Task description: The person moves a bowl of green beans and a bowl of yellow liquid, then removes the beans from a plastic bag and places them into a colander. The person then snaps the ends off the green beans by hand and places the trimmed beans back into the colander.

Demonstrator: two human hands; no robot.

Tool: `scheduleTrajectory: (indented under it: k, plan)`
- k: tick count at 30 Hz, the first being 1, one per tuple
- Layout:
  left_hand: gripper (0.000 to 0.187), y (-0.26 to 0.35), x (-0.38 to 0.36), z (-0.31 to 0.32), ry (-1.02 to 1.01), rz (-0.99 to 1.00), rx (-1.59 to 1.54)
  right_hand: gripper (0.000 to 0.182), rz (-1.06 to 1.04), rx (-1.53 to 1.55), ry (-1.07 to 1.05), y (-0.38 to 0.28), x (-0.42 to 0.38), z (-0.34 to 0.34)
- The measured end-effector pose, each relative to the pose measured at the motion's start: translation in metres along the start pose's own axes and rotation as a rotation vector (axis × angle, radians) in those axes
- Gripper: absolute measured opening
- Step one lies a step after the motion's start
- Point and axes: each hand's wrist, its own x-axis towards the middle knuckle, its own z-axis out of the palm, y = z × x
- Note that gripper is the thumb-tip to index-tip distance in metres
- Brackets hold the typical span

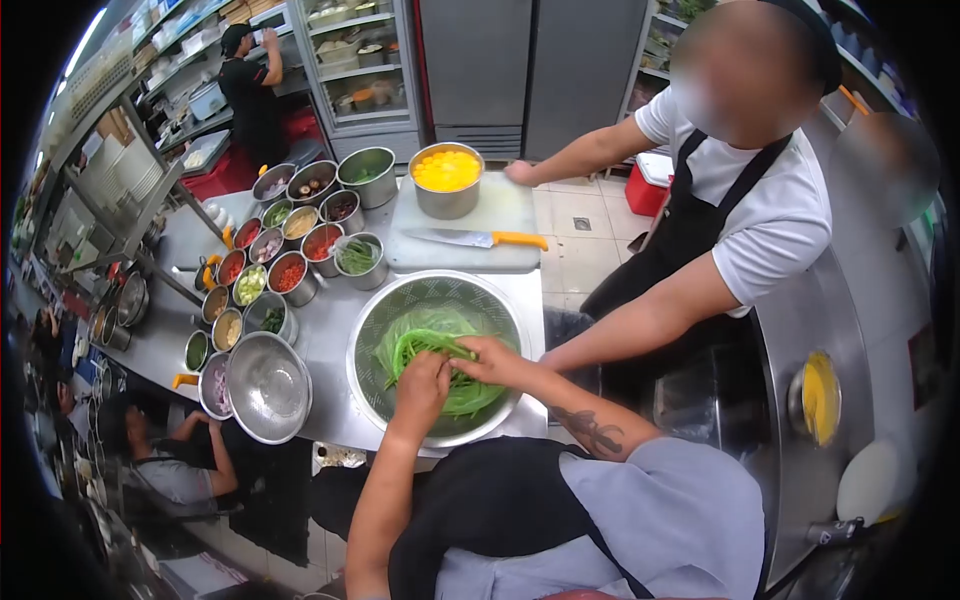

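Both my hands are over a large perforated metal colander (pixel 357 350) at the counter's front edge. Long, thin green beans (pixel 410 345) lie in it, bunched in a thin clear green-tinted plastic bag (pixel 465 402). My left hand (pixel 424 385) is closed on the near side of the bunch. Around the upper end of the beans, the fingers of my right hand (pixel 487 360) are curled. The two hands are close together, and my fingers partly hide what lies between them.
A knife (pixel 470 238) with a yellow handle lies on a white cutting board (pixel 415 255), beside a pot of yellow food (pixel 446 172). Left are several tins of chopped ingredients (pixel 288 272) and an empty metal bowl (pixel 266 385). A co-worker (pixel 740 200) leans on the counter at right.
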Motion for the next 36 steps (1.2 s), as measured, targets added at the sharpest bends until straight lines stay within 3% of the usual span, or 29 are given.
scheduleTrajectory:
  k: [4, 8, 20, 36]
  plan:
    - [0.01, -0.003, -0.004, -0.009, 0.018, -0.079, -0.008, 0.025, 0.066, 0.017, -0.103, -0.013, 0.006, -0.004]
    - [0.01, -0.005, -0.006, -0.016, 0.006, -0.189, -0.024, 0.025, 0.001, 0.005, -0.121, 0.013, 0.005, 0.004]
    - [0.011, -0.014, -0.01, -0.026, 0.046, -0.045, -0.034, 0.018, 0.086, -0.135, -0.099, -0.011, 0.011, 0.0]
    - [0.015, -0.015, -0.01, -0.021, 0.004, -0.059, -0.071, 0.015, 0.042, -0.138, -0.042, -0.009, 0.011, -0.003]
